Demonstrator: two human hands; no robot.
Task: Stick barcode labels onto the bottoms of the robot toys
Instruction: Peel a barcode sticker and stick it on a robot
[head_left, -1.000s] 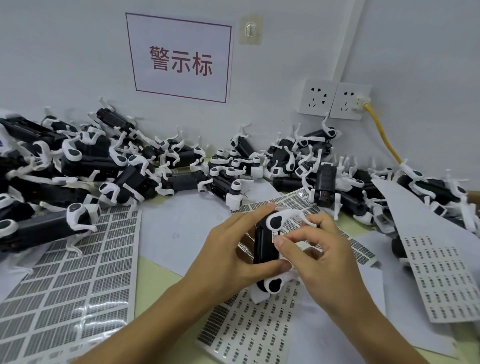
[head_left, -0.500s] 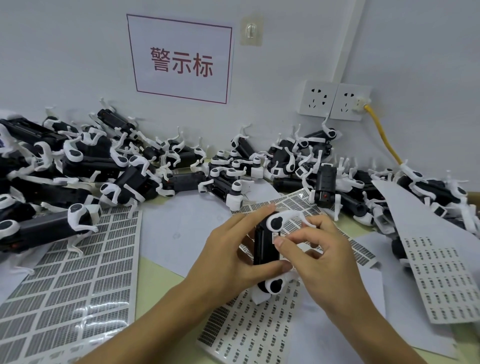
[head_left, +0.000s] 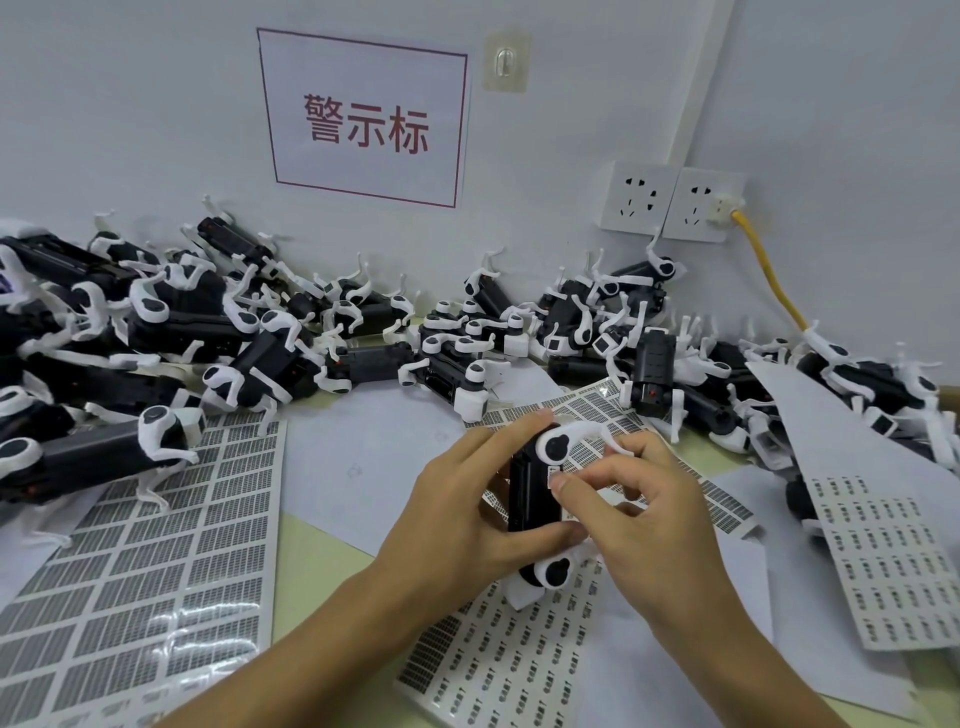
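Observation:
A black robot toy (head_left: 530, 493) with white legs stands on end at the centre, its underside turned to the right. My left hand (head_left: 467, 512) grips its body, fingers over the top end and thumb across the lower part. My right hand (head_left: 644, 514) has its index fingertip and thumb against a small white barcode label (head_left: 557, 475) on the toy's underside. A label sheet (head_left: 498, 670) lies under both hands.
Piles of black-and-white robot toys (head_left: 171, 332) fill the back and left of the table, with more robot toys (head_left: 862, 384) at the right. Used label sheets (head_left: 135, 571) lie left; another label sheet (head_left: 893, 561) lies right. A yellow cable (head_left: 769, 280) hangs from the wall sockets (head_left: 675, 205).
My right thumb has shifted slightly upward along the toy's underside. The left hand and toy have stayed where they were.

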